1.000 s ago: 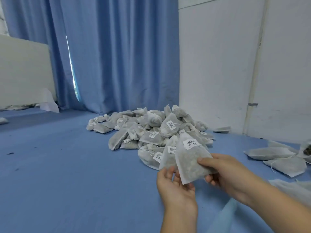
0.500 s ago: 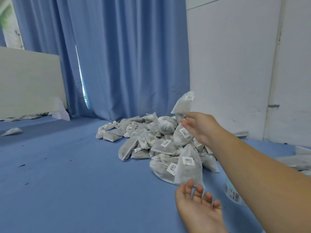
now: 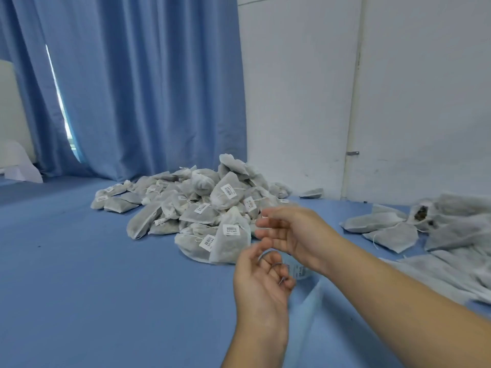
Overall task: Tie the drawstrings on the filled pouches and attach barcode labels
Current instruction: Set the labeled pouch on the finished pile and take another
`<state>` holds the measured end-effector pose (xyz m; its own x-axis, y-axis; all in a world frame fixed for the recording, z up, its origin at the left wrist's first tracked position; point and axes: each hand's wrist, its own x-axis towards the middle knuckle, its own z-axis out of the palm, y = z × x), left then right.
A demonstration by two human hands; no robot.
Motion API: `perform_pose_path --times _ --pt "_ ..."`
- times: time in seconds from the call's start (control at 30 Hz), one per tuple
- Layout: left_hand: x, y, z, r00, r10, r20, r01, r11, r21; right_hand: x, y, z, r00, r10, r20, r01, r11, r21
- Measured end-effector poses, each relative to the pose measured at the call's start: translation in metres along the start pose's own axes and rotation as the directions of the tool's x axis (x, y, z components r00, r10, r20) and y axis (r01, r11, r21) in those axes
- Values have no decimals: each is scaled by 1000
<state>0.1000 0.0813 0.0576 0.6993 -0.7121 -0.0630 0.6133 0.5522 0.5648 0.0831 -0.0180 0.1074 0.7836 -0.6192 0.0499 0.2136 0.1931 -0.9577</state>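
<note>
Two bare hands are seen: one left hand [image 3: 263, 277] and one right hand [image 3: 292, 235]. One heap of filled white mesh pouches [image 3: 202, 181] is piled, too many to be counted. About eight white barcode labels [image 3: 231, 230] can be made out on it. One single grey-white pouch [image 3: 312, 193] is set apart behind it.
</note>
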Motion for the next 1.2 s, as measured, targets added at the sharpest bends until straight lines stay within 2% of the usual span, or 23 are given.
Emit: perform_pose_path --times 0.13,0.23,0.37,0.47,0.53,0.6,0.7,0.77,0.8,0.87,0.93,1.0,1.1,1.2 --pt "-13 -21 6 984 9 178 -39 985 166 -52 -2 -47 996 -18 -91 23 999 49" --pt "-24 -42 10 947 -18 321 -104 928 359 -94 4 -85 983 -8 -181 21 998 67" --pt "-42 -71 12 895 -106 433 -208 759 617 -148 11 -135 953 3 -304 14 998 54" --pt "-59 -95 9 823 -190 535 -370 535 759 -183 5 -172 920 -19 -391 22 1000 3" --pt "-66 -112 9 767 -212 606 -523 342 781 -202 0 -199 884 -45 -466 43 999 -17" --pt "-69 -126 16 730 -200 653 -610 239 755 -217 -3 -224 836 -72 -544 60 997 -40" --pt "-71 -147 34 712 -183 678 -646 208 735 -231 -2 -254 755 -109 -647 31 991 -130" --pt "-71 -164 48 714 -169 679 -646 216 732 -233 -4 -270 666 -193 -720 -7 964 -265" --pt "-71 -173 56 723 -166 671 -635 226 739 -235 -6 -278 600 -280 -749 -46 923 -383" --pt "-71 -189 70 752 -171 637 -589 261 765 -240 -13 -293 472 -478 -741 -195 763 -616" --pt "-70 -202 78 782 -175 599 -546 271 793 -246 -17 -308 397 -572 -718 -348 630 -694" --pt "-69 -210 79 805 -162 571 -528 241 814 -251 -17 -320 381 -559 -736 -501 545 -673" --pt "-69 -209 75 820 -143 554 -522 206 827 -251 -15 -326 378 -490 -786 -741 349 -574" --pt "-71 -200 67 825 -150 545 -515 201 833 -246 -14 -318 390 -505 -770 -795 237 -558"
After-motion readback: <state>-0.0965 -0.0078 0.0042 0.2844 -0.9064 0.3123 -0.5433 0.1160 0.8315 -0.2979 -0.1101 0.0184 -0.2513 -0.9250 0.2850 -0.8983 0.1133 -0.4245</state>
